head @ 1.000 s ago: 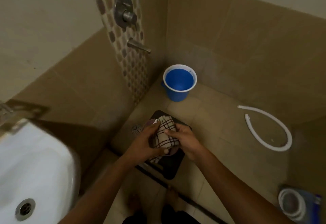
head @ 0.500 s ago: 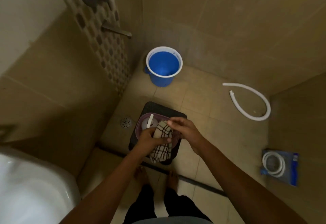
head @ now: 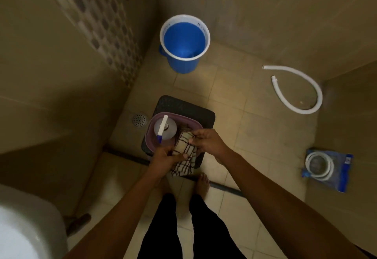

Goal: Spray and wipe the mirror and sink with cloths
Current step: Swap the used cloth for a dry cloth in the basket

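cloth of cream fabric crossed with dark checked lines [head: 184,157] hung between both hands above a dark perforated plastic stool [head: 206,116] on the bathroom's tiled floor, its lower part drooping past the stool's near edge. the left hand [head: 165,157] had its fingers curled shut round the bunched middle of the cloth, thumb pressed over the top, while the right hand [head: 208,141] pinched the upper edge between thumb and forefinger, the other fingers loosely bent. just beside the hands, a clear plastic spray bottle with a white trigger and blue nozzle tip [head: 164,129] stood upright in a mauve plastic tub [head: 152,136] that sat on the stool; something dark and stringy lay in the tub next to it, too dim to name. the white ceramic sink [head: 24,230] showed only as a curved corner at the lower left, well apart from the hands, and no mirror was in view. the step looked like readying the cloth, so it would pay to shake it open and fold it into a flat pad with a clean face outward rather than wiping with a wad. one hand should then be freed for the bottle, lifted straight up by its neck so the tub did not tip off the stool. a blue plastic bucket with a white rim [head: 183,44] stood farther off by the wall.
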`<move>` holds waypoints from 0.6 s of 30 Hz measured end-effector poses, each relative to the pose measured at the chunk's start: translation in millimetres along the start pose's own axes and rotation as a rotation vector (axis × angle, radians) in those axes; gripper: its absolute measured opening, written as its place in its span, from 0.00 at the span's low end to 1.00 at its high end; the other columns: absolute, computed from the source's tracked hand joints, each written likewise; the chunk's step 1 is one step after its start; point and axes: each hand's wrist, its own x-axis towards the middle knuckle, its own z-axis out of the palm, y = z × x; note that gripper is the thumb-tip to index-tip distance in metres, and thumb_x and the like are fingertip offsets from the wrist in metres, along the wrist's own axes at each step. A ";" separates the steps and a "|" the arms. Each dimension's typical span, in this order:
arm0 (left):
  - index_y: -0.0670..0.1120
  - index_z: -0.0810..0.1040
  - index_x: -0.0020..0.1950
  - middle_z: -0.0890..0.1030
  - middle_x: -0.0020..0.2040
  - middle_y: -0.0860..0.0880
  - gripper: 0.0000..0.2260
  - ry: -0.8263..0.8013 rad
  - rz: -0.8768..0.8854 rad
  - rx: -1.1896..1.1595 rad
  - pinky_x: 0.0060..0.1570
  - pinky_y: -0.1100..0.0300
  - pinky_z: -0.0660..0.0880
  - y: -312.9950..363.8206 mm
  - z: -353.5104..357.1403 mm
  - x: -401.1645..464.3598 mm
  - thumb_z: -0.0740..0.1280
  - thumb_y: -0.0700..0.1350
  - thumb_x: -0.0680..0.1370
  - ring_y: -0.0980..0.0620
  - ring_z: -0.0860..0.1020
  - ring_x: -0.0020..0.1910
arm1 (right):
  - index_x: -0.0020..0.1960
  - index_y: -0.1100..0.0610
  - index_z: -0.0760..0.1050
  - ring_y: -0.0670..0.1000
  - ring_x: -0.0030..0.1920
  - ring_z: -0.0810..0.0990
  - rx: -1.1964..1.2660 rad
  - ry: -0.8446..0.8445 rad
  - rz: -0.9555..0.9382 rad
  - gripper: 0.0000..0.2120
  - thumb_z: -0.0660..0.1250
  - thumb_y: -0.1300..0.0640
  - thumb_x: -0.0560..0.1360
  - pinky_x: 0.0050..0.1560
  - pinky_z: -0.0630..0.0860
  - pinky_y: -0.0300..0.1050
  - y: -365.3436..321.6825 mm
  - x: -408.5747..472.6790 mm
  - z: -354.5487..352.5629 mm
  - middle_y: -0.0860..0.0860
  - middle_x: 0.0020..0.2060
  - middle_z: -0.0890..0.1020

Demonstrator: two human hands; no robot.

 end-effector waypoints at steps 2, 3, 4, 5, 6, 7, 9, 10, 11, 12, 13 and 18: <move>0.37 0.81 0.52 0.86 0.45 0.43 0.08 0.052 -0.004 -0.034 0.37 0.62 0.81 -5.9 0.4 8.1 0.73 0.35 0.73 0.50 0.85 0.41 | 0.61 0.63 0.79 0.54 0.52 0.83 0.054 0.065 0.033 0.16 0.73 0.61 0.74 0.41 0.82 0.39 11.0 19.2 5.0 0.55 0.50 0.83; 0.38 0.81 0.50 0.86 0.43 0.45 0.07 0.073 -0.004 -0.048 0.36 0.62 0.81 -8.5 -0.9 10.0 0.73 0.34 0.73 0.52 0.85 0.39 | 0.59 0.62 0.80 0.54 0.52 0.82 0.077 0.114 0.053 0.14 0.72 0.59 0.75 0.43 0.81 0.39 16.0 27.5 8.2 0.54 0.49 0.83; 0.39 0.81 0.49 0.86 0.41 0.48 0.06 0.088 -0.003 -0.063 0.36 0.63 0.81 -12.4 -2.2 13.3 0.72 0.33 0.73 0.54 0.85 0.38 | 0.57 0.61 0.81 0.54 0.53 0.82 0.065 0.171 0.075 0.11 0.71 0.57 0.76 0.46 0.81 0.41 21.9 37.6 11.1 0.53 0.48 0.83; 0.40 0.81 0.48 0.86 0.39 0.50 0.06 0.101 -0.001 -0.075 0.36 0.63 0.81 -16.6 -4.0 15.7 0.72 0.33 0.73 0.55 0.85 0.38 | 0.54 0.60 0.82 0.54 0.52 0.82 0.015 0.221 0.096 0.10 0.69 0.56 0.77 0.48 0.79 0.44 29.0 48.6 13.8 0.53 0.46 0.83; 0.40 0.82 0.49 0.86 0.39 0.51 0.07 0.112 0.001 -0.079 0.37 0.62 0.81 -21.7 -6.4 17.8 0.72 0.32 0.73 0.55 0.85 0.39 | 0.53 0.59 0.82 0.54 0.51 0.82 -0.077 0.249 0.114 0.09 0.67 0.55 0.78 0.47 0.78 0.44 35.2 58.0 17.0 0.52 0.45 0.82; 0.40 0.82 0.50 0.87 0.40 0.50 0.07 0.122 -0.002 -0.080 0.37 0.62 0.81 -26.4 -9.0 19.3 0.72 0.32 0.73 0.54 0.85 0.40 | 0.54 0.59 0.81 0.54 0.50 0.81 -0.164 0.258 0.130 0.10 0.66 0.54 0.79 0.45 0.75 0.41 40.3 66.0 21.7 0.53 0.44 0.82; 0.38 0.82 0.51 0.87 0.44 0.47 0.08 0.138 -0.018 -0.111 0.38 0.60 0.81 -33.5 -13.1 19.7 0.72 0.32 0.73 0.52 0.86 0.40 | 0.57 0.59 0.79 0.53 0.50 0.79 -0.232 0.236 0.161 0.11 0.66 0.55 0.78 0.46 0.71 0.40 48.4 79.8 34.3 0.55 0.49 0.82; 0.38 0.82 0.51 0.86 0.45 0.46 0.08 0.140 -0.028 -0.131 0.37 0.60 0.81 -36.8 -15.1 20.2 0.72 0.32 0.73 0.52 0.86 0.40 | 0.58 0.59 0.77 0.53 0.50 0.78 -0.219 0.216 0.187 0.12 0.67 0.54 0.78 0.48 0.71 0.41 52.1 86.4 41.3 0.56 0.52 0.82; 0.38 0.82 0.51 0.86 0.46 0.46 0.08 0.140 -0.035 -0.146 0.37 0.61 0.81 -39.5 -16.5 20.2 0.72 0.31 0.73 0.52 0.85 0.39 | 0.58 0.60 0.76 0.53 0.51 0.78 -0.214 0.210 0.219 0.13 0.68 0.54 0.78 0.50 0.73 0.43 55.0 92.3 48.1 0.57 0.54 0.81; 0.39 0.82 0.51 0.86 0.47 0.46 0.08 0.135 -0.037 -0.157 0.36 0.61 0.81 -41.9 -18.0 20.1 0.71 0.31 0.73 0.52 0.85 0.39 | 0.59 0.61 0.76 0.54 0.53 0.78 -0.214 0.211 0.249 0.14 0.68 0.54 0.77 0.52 0.75 0.45 56.9 96.7 53.7 0.57 0.56 0.81; 0.39 0.82 0.51 0.86 0.47 0.46 0.08 0.130 -0.040 -0.168 0.36 0.61 0.81 -43.6 -19.4 19.5 0.71 0.31 0.73 0.52 0.85 0.39 | 0.59 0.61 0.75 0.56 0.56 0.78 -0.213 0.212 0.277 0.15 0.69 0.53 0.77 0.55 0.75 0.46 58.0 100.0 58.2 0.57 0.57 0.80; 0.43 0.83 0.50 0.87 0.45 0.47 0.09 0.102 -0.051 -0.207 0.40 0.60 0.82 -52.2 -29.1 22.6 0.70 0.32 0.74 0.51 0.86 0.43 | 0.63 0.61 0.72 0.57 0.61 0.76 -0.280 0.274 0.332 0.21 0.70 0.51 0.76 0.60 0.73 0.47 67.4 116.2 70.6 0.57 0.60 0.78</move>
